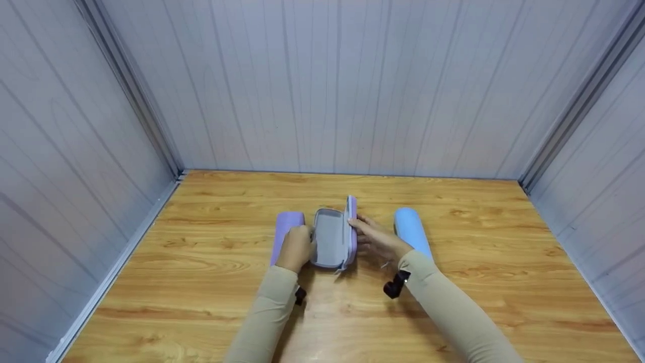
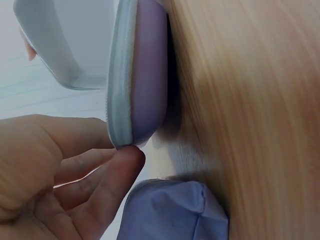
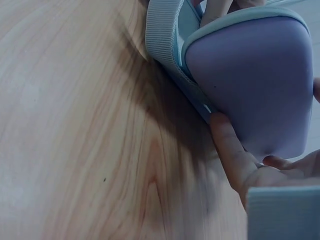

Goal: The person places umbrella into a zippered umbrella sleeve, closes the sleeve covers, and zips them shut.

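Observation:
An unzipped case (image 1: 330,239), purple outside with a grey lining, stands opened out on the table, its lid (image 1: 353,237) raised upright on the right side. My left hand (image 1: 297,248) pinches the left rim of the case's base; in the left wrist view the thumb and forefinger meet at the zip edge (image 2: 120,120). My right hand (image 1: 375,237) holds the raised lid, thumb over its edge and fingers against the outside. In the right wrist view, fingers (image 3: 232,155) lie along the purple lid shell (image 3: 255,80). The inside shows plain grey lining in the head view.
Left of the case lies a long purple item (image 1: 288,222), cloth-like in the left wrist view, partly behind my left hand. A long light-blue item (image 1: 410,227) lies to the right, beside my right forearm. Panelled walls (image 1: 332,91) enclose the wooden table (image 1: 201,297).

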A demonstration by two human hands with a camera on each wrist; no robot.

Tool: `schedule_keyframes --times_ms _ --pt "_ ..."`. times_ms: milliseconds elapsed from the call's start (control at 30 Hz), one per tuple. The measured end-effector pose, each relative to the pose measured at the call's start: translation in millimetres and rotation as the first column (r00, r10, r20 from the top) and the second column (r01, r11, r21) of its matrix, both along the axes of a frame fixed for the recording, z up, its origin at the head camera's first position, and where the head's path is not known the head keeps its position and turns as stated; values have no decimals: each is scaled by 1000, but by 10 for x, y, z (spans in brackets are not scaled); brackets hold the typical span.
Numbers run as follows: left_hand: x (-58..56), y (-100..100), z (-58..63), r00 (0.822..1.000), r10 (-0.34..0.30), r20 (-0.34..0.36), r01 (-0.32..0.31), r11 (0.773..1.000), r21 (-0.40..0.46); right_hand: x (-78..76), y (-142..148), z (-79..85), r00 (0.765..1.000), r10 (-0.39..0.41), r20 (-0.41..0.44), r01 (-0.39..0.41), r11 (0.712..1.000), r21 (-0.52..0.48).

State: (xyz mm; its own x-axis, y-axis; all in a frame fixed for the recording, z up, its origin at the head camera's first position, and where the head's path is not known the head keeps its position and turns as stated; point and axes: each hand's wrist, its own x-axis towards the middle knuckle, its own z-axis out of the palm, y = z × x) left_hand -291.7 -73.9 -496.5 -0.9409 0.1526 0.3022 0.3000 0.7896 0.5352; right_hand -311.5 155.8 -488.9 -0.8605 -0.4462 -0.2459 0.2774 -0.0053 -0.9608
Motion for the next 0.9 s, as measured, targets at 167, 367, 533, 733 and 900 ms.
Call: schedule_keyframes --times_ms 167,367,533,733,900 --pt "-15 1 -12 999 -18 34 18 1000 1 -14 -4 -9 1000 3 -1 -3 1000 12" --pt "-33 -7 -6 997 -49 61 50 999 -9 -21 -8 -18 1000 -18 5 18 999 50" --pt "-43 -68 32 998 -46 50 43 997 68 -15 -10 -16 999 -34 8 33 997 69" --pt "-49 -280 89 998 45 34 -49 988 144 -11 -12 -23 999 -36 11 35 998 55" --pt "-16 -489 127 970 188 154 -200 978 63 -6 -10 -29 999 -38 18 37 999 34"
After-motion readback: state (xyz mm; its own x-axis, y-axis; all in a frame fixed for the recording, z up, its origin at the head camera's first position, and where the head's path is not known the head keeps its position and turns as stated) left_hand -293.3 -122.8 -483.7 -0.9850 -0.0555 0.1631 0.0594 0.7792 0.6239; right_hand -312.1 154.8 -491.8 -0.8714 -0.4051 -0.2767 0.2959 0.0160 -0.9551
